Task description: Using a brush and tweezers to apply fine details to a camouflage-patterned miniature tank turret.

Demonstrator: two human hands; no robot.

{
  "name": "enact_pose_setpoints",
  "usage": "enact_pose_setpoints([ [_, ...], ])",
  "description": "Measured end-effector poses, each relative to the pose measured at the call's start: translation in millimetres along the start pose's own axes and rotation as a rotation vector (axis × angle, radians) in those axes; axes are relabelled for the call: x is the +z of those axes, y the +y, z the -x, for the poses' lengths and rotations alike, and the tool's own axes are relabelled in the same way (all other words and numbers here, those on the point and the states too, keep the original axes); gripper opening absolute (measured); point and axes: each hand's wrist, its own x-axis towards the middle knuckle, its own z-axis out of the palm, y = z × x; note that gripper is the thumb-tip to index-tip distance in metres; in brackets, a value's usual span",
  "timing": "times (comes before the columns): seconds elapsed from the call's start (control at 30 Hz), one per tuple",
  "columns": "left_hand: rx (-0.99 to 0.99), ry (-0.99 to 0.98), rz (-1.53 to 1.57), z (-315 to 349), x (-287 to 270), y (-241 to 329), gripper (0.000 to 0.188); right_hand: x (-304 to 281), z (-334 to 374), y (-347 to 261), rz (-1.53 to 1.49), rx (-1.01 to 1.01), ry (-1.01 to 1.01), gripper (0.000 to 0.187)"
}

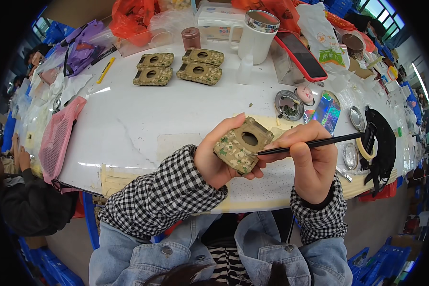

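Note:
My left hand (218, 155) is closed around a toy tank hull (237, 151), sand-coloured with green and brown camouflage patches and a round hole in its top. Held like a pen, a slim black tool with a fine tip (336, 140) is pinched in my right hand (314, 159). Its tip touches or nearly touches the hull's patterned surface below the hole; whether it is a brush or tweezers I cannot tell. Several similar camouflage hulls (200, 72) stand in two groups farther back on the white table.
Right of my hands are a round metal dish (277, 97) with dark green bits, a shiny holographic packet (326, 112) and a black cloth bag (383, 143). Behind stand a white mug (256, 43), a small bottle (245, 69) and a red-cased phone (302, 57). A pink mesh pouch (59, 138) lies left.

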Motion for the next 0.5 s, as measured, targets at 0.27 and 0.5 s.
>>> enact_pose_setpoints([
  [0.27, -0.007, -0.031, 0.008, -0.8, -2.4, -0.2, 0.055, -0.6, 0.1, 0.8, 0.056, -0.021, -0.005, 0.017],
  [0.5, -0.005, -0.024, 0.002, -0.9, -3.4, -0.6, 0.056, 0.2, -0.6, 1.3, 0.126, -0.032, -0.013, 0.023],
])
